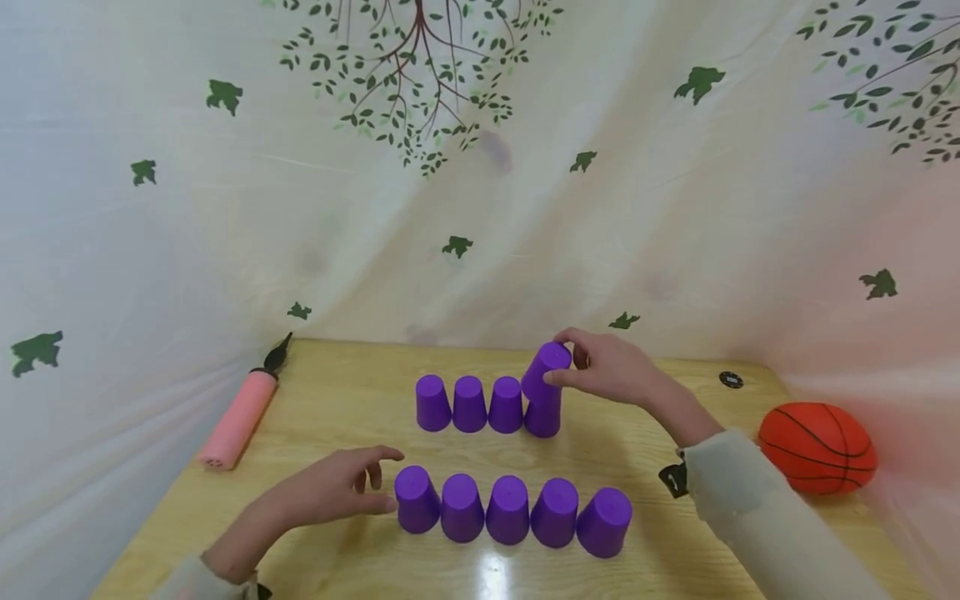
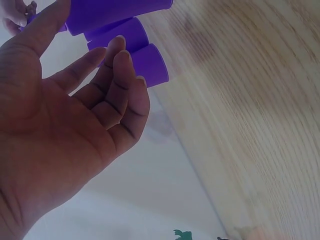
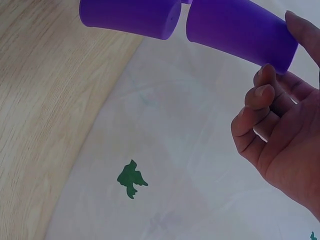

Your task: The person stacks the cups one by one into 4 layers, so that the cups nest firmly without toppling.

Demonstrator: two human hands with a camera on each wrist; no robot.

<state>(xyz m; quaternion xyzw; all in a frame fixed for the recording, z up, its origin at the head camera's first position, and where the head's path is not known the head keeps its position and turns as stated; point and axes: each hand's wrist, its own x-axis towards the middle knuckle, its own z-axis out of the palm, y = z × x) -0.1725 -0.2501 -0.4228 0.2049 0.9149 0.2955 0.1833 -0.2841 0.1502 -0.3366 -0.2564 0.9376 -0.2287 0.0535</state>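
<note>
My right hand (image 1: 611,367) pinches an upside-down purple cup (image 1: 549,367) between thumb and fingers, tilted a little. In the right wrist view that held cup (image 3: 240,32) hangs just off the base of another cup (image 3: 132,17), the right end of the back row, which it partly hides in the head view. Several upside-down cups (image 1: 469,404) make up this back row. Nearer to me stands a front row of several matching cups (image 1: 508,510). Beside its left-end cup (image 1: 417,500) is my left hand (image 1: 330,487), fingers loosely bent, thumb tip right at the cup's side.
A pink hand pump (image 1: 240,421) with a black nozzle lies at the table's left. On the right are a red ball (image 1: 817,448) with black lines and a small black chip (image 1: 731,380). A white curtain (image 1: 525,275) with leaf prints hangs behind the wooden table (image 1: 360,400).
</note>
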